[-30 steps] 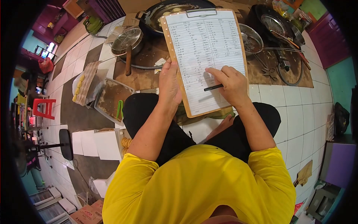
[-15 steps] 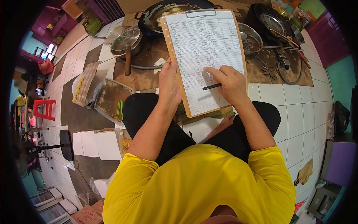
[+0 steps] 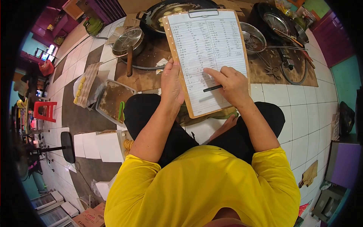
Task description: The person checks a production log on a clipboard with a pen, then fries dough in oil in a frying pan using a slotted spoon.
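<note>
My left hand (image 3: pixel 172 84) grips the left edge of a clipboard (image 3: pixel 247 81), its thumb on the front and the other fingers hidden behind. A lined sheet (image 3: pixel 223 49) with rows of handwriting in two columns lies under the metal clip (image 3: pixel 203 13). Over the lower part of the sheet is my right hand (image 3: pixel 232 85), with a black pen (image 3: pixel 213 88) held in its curled fingers. The index finger of that hand stretches out to the written rows. The clipboard is tilted above my lap.
Beyond the clipboard stands a large wok (image 3: pixel 151 19) with pale pieces in oil. A strainer on a pot (image 3: pixel 128 41) is at the left, a pan (image 3: pixel 254 38) at the right. A plastic tray (image 3: pixel 113 100) and white boxes (image 3: pixel 107 145) lie to my left.
My right hand, with the pen, has shifted slightly to the left across the sheet. The clipboard and my left hand stay nearly in place.
</note>
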Tool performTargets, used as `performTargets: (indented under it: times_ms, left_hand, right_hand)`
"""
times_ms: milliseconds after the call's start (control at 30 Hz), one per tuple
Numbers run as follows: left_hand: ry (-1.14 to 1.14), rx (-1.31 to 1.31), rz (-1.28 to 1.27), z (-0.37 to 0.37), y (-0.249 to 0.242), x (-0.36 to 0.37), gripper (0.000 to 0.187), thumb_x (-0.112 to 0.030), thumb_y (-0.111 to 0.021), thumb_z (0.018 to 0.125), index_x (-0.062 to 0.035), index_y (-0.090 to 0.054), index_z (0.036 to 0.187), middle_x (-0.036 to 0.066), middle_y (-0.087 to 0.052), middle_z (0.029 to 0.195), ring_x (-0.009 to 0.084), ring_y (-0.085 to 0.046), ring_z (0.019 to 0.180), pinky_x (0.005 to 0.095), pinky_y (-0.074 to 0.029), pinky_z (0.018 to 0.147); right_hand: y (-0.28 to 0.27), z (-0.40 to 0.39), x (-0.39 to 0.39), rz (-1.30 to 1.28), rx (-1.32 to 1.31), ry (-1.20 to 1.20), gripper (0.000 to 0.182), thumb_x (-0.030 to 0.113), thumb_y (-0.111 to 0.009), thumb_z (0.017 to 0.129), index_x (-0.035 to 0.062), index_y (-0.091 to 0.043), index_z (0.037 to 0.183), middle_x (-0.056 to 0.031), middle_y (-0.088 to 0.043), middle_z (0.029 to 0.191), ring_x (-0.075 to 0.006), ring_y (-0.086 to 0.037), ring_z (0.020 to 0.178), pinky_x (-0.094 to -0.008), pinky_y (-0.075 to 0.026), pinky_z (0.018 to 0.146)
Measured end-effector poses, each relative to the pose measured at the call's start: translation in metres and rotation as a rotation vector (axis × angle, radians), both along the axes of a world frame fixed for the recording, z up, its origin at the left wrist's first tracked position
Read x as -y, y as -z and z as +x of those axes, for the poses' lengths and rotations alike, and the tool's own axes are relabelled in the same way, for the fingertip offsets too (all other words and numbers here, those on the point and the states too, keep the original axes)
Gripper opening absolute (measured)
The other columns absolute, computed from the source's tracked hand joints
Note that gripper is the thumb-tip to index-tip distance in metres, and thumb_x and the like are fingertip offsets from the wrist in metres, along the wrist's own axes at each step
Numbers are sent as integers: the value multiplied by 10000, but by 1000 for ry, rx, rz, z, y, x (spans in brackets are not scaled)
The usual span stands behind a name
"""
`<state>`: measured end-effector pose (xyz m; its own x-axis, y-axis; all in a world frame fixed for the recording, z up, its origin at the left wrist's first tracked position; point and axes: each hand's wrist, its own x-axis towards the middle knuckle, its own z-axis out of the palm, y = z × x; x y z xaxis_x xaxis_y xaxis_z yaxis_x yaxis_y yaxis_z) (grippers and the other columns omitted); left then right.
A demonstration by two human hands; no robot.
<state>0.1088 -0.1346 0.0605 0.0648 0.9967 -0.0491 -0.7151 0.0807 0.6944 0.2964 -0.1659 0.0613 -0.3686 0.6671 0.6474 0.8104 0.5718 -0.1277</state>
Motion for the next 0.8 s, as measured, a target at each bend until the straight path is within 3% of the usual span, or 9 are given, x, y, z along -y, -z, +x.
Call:
performTargets:
  times_ms: [133, 800]
  left_hand:
    - [-22, -17, -13, 3, -4, 1, 202, -148, -442, 978, -10, -479, 1121, 97, -603, 1045, 151, -617, 919, 296, -526, 802]
    - [-4, 5, 2, 1, -1, 0, 217, -152, -447, 977, -7, -472, 1136, 100, -600, 1050, 154, -614, 929, 297, -521, 810]
  right_hand:
    - [0, 0, 0, -1, 4, 6, 370, 99, -648, 727, 212, -649, 1079, 8, -482, 680, -153, -545, 633, -290, -459, 538]
    - [4, 1, -3, -14, 13, 18, 333, 79, -620, 733, 207, -654, 1038, 8, -488, 692, -161, -554, 646, -291, -460, 547]
